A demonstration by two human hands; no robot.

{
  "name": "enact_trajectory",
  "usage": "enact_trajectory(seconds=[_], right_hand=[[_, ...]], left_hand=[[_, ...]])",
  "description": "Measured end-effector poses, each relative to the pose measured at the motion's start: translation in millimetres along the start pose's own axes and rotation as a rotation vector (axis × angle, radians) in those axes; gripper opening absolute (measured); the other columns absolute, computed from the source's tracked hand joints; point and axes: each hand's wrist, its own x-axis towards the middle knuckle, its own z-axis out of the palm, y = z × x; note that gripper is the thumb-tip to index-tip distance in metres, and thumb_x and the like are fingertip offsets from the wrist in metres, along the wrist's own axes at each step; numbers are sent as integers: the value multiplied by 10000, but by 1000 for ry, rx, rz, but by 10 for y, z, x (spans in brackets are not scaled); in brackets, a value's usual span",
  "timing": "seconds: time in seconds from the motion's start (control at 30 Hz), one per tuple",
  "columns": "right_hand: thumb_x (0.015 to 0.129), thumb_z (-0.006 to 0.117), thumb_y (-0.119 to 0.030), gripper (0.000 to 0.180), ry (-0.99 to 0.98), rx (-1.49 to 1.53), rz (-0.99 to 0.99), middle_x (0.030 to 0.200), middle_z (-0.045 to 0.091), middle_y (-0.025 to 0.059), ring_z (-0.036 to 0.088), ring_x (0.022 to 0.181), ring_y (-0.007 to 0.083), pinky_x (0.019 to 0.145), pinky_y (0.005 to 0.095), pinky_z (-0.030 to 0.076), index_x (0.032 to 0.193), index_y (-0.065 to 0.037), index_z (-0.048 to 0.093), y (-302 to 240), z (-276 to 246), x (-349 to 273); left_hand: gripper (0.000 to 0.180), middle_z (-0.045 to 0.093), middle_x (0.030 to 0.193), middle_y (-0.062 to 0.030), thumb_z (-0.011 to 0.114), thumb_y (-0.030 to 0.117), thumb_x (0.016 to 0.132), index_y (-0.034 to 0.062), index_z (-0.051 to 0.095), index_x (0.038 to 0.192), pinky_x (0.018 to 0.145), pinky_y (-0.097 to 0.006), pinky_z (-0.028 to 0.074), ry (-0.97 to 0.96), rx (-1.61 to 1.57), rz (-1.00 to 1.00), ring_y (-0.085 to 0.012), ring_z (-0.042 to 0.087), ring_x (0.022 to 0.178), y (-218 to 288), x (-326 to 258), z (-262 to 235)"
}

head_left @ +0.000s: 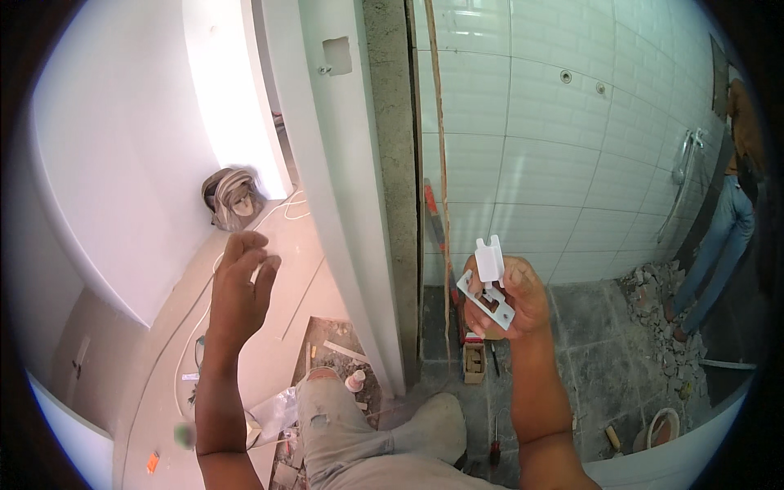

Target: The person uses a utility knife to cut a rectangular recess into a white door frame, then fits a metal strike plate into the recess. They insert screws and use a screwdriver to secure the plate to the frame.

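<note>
My right hand (529, 298) is closed around a white strike plate (500, 313), a flat piece with a cut-out and rounded ends. A small white plastic box-like piece (490, 260) stands up from it, also in that hand; whether the two are joined I cannot tell. My left hand (243, 290) is raised on the left, its fingers bent toward the thumb. Anything between those fingertips is too small to make out. Between and beyond the hands rises a white door frame (343, 180) with a rectangular recess (336, 56) high up.
A long thin wooden strip (442, 155) and a red level (434, 212) lean by the tiled wall (547, 171). Below sit a small cardboard box (474, 362), a screwdriver (495, 449) and rubble (665, 327). A bag (232, 198) and cable lie left. Another person (727, 220) stands far right.
</note>
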Motion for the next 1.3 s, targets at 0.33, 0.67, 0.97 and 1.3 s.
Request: enact_trajectory(seconds=[0.33,0.67,0.97,1.3], right_hand=[[796,873,-185,311,261,-1515,-607,838,585,104,584,662,203,568,349,480,914,18,670,-47,610,335],[821,849,-217,321,190,-1685,-902,824,567,131,589,614,257,499,352,460,863,19,637,-78,899,818],[882,778,-307,352,246,-1915,-1108,848,562,113,635,583,284,511,373,521,791,-16,603,-317,1324,1551],[907,744,-322,342,228,-2087,-870,873,584,124,684,659,294,569,378,555,833,-3,648,-453,1459,1715]], left_hand=[[136,666,996,-136,680,3,853,35,713,981,724,-396,541,-11,56,6,-296,689,835,219,57,7],[231,598,952,-127,800,118,834,-9,630,923,752,-364,513,220,-188,100,-258,617,811,514,434,-11],[230,523,1119,-179,754,132,865,9,677,1043,880,-395,492,517,-190,373,-318,569,1040,1073,1259,-179],[299,520,1177,-158,791,211,812,56,641,1019,913,-408,492,438,-167,102,-286,551,1078,1067,1662,-192]])
